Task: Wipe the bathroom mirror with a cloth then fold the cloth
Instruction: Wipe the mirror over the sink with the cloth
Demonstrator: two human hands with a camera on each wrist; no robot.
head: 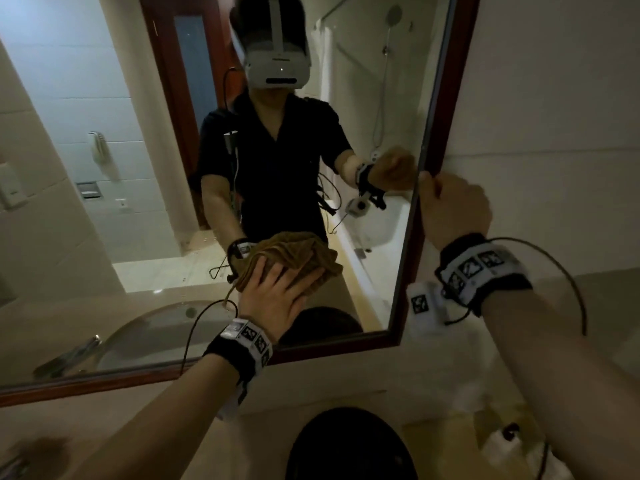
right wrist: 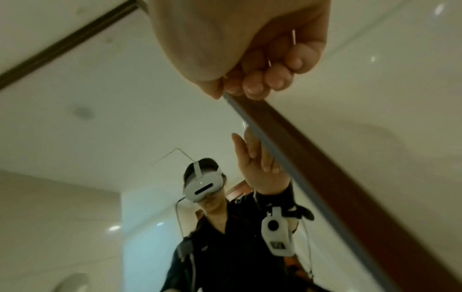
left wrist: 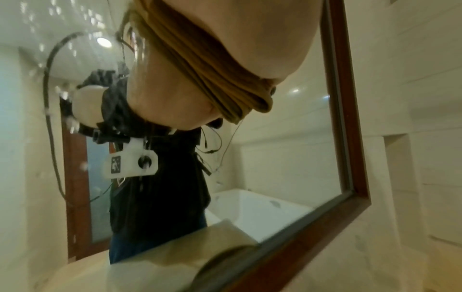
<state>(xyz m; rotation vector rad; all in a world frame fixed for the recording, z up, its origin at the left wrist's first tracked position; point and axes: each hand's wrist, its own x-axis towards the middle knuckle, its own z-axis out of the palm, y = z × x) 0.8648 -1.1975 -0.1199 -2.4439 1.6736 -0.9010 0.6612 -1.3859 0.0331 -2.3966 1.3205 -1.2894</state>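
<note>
The mirror (head: 145, 188) has a red-brown wooden frame (head: 453, 84) and hangs on a tiled wall. My left hand (head: 277, 294) lies flat, fingers straight, pressing a bunched brown cloth (head: 320, 273) against the lower glass. In the left wrist view the cloth (left wrist: 215, 71) is squeezed between my palm (left wrist: 255, 31) and the glass, near the frame's right side (left wrist: 348, 110). My right hand (head: 450, 206) grips the frame's right edge, fingers curled round it. The right wrist view shows those fingers (right wrist: 255, 87) hooked over the frame (right wrist: 315, 150).
A black round object (head: 349, 448) stands on the beige counter (head: 145, 427) below the mirror. The glass reflects a sink basin (head: 152, 337), a tap, a bathtub and the person wearing a headset. Pale wall tiles (head: 561, 98) lie right of the frame.
</note>
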